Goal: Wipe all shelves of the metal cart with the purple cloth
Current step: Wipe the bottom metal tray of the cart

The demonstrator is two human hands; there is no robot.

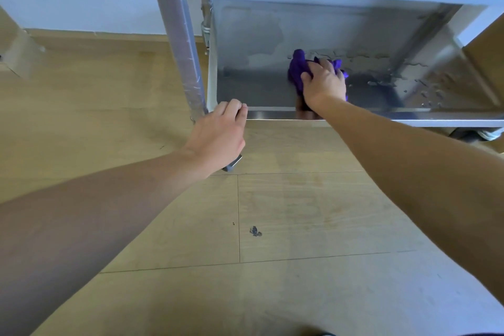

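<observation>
One bunched purple cloth (297, 67) on shelf (259, 33).

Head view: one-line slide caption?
Right hand holds purple cloth on the cart's wet lower shelf; left hand grips its front rim.

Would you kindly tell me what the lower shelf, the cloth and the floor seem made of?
Lower shelf: likely stainless steel, semi-glossy; it shows reflections and beaded water.
Purple cloth: soft fabric, perhaps microfibre; it bunches under the right hand.
Floor: matte wood-look planks, possibly laminate; grain and seams show.
</observation>
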